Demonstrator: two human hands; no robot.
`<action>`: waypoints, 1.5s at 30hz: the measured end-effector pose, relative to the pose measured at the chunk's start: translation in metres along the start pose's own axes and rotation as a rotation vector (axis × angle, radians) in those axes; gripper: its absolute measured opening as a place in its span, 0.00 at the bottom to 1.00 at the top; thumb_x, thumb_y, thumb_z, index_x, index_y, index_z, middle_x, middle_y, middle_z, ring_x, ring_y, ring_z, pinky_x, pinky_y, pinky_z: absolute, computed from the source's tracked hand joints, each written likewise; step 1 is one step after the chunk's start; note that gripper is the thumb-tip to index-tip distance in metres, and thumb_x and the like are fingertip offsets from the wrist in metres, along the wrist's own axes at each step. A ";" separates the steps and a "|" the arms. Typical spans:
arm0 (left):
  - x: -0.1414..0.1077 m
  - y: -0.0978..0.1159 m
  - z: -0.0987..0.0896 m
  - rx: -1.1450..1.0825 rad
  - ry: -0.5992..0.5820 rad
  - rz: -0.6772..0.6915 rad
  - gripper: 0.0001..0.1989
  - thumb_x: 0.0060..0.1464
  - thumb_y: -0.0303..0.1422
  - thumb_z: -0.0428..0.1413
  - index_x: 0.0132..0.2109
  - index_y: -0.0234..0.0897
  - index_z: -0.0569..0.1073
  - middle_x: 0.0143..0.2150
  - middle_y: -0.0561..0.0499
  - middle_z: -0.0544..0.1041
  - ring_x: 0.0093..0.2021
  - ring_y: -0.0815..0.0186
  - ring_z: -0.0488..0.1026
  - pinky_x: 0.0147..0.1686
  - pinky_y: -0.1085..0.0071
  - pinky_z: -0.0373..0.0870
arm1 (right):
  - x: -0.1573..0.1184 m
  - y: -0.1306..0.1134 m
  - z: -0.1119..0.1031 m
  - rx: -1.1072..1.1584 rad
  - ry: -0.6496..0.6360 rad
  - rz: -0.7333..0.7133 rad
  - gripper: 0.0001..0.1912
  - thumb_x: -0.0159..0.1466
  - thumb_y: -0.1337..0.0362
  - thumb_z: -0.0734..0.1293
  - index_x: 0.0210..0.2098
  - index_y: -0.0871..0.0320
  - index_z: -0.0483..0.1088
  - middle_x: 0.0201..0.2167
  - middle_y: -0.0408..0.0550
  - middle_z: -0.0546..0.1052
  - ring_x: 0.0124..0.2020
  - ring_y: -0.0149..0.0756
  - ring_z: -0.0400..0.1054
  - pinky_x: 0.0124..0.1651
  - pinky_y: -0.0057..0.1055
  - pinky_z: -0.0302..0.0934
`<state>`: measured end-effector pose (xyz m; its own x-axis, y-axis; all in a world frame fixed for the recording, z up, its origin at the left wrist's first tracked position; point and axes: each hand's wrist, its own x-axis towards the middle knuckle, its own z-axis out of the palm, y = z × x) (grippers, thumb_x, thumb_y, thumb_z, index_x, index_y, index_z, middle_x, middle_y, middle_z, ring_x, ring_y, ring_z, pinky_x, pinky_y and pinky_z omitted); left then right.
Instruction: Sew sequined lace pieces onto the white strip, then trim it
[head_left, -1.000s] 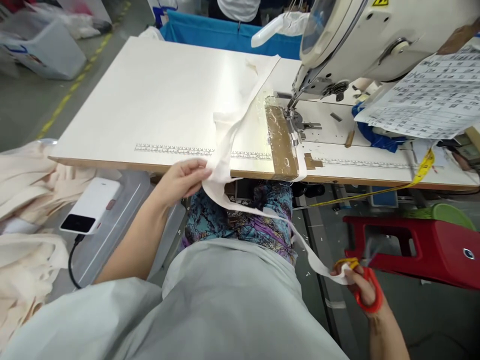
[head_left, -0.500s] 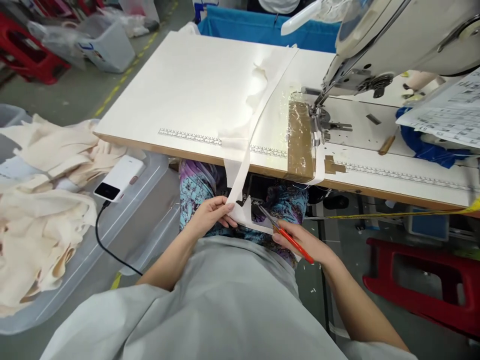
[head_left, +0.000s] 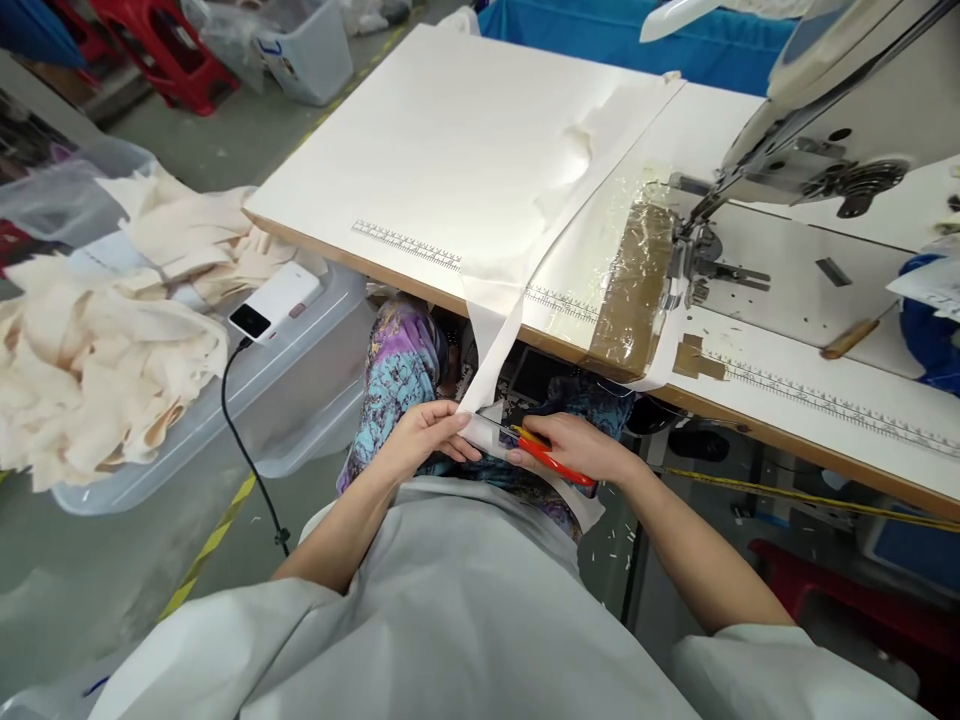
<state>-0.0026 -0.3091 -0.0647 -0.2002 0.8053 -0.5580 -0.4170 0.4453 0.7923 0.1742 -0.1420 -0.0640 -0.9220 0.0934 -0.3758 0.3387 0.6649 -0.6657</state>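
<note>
A long strip of pale fabric runs from the white tabletop down over its front edge to my lap. My left hand pinches the strip between thumb and fingers. Just right of it, my right hand is wrapped round scissors with red and orange handles. The scissor blades point left and lie at the fabric, close to my left fingertips. A loose end of fabric hangs below my right hand.
The sewing machine stands at the right of the white table. On the left, a clear plastic bin bears piled cream fabric and a white power bank with a black cable. A wooden-handled tool lies right of the machine.
The view has shifted, so the table and machine appear farther right. My right hand has moved closer to my left, and the scissor blades now reach the fabric near my left fingertips.
</note>
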 end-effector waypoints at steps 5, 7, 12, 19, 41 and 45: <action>0.001 0.003 -0.004 -0.028 0.005 -0.009 0.27 0.41 0.51 0.68 0.36 0.32 0.74 0.25 0.49 0.80 0.27 0.64 0.81 0.26 0.76 0.73 | 0.003 -0.007 0.000 -0.143 0.066 0.053 0.26 0.65 0.40 0.58 0.24 0.53 0.55 0.19 0.41 0.62 0.21 0.32 0.53 0.26 0.30 0.40; 0.005 0.005 -0.009 -0.024 -0.012 -0.016 0.27 0.41 0.51 0.68 0.36 0.31 0.75 0.25 0.48 0.80 0.27 0.64 0.80 0.26 0.77 0.73 | 0.005 -0.009 0.002 -0.171 0.087 0.079 0.26 0.65 0.40 0.58 0.23 0.53 0.56 0.19 0.42 0.64 0.20 0.32 0.55 0.26 0.30 0.40; 0.013 0.005 -0.020 -0.020 -0.072 -0.035 0.26 0.41 0.51 0.68 0.35 0.31 0.75 0.24 0.48 0.80 0.26 0.64 0.80 0.26 0.76 0.73 | 0.008 -0.011 0.009 -0.200 0.125 0.139 0.27 0.65 0.40 0.57 0.22 0.53 0.57 0.18 0.45 0.68 0.21 0.34 0.60 0.26 0.30 0.42; 0.012 0.003 -0.025 0.002 -0.151 -0.044 0.25 0.42 0.50 0.68 0.34 0.32 0.74 0.23 0.47 0.80 0.25 0.63 0.80 0.25 0.76 0.73 | 0.008 -0.020 0.016 -0.232 0.190 0.157 0.27 0.65 0.38 0.57 0.25 0.54 0.60 0.23 0.48 0.73 0.25 0.37 0.66 0.26 0.31 0.39; 0.088 0.031 -0.045 0.740 0.267 0.568 0.13 0.60 0.42 0.53 0.35 0.37 0.72 0.32 0.51 0.75 0.33 0.65 0.72 0.36 0.71 0.69 | -0.048 -0.032 0.074 0.227 0.631 0.325 0.26 0.65 0.43 0.62 0.23 0.53 0.51 0.22 0.41 0.68 0.22 0.30 0.57 0.27 0.27 0.54; 0.076 0.005 -0.096 0.694 0.461 0.265 0.08 0.58 0.37 0.52 0.39 0.36 0.69 0.21 0.56 0.69 0.19 0.67 0.65 0.22 0.73 0.61 | -0.065 -0.030 0.080 0.348 0.747 0.447 0.24 0.63 0.44 0.66 0.23 0.54 0.57 0.21 0.39 0.66 0.23 0.31 0.58 0.28 0.28 0.54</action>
<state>-0.1049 -0.2833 -0.1272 -0.6152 0.7445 -0.2593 0.2985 0.5243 0.7975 0.2385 -0.2274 -0.0711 -0.5330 0.8191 -0.2123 0.6167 0.2043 -0.7602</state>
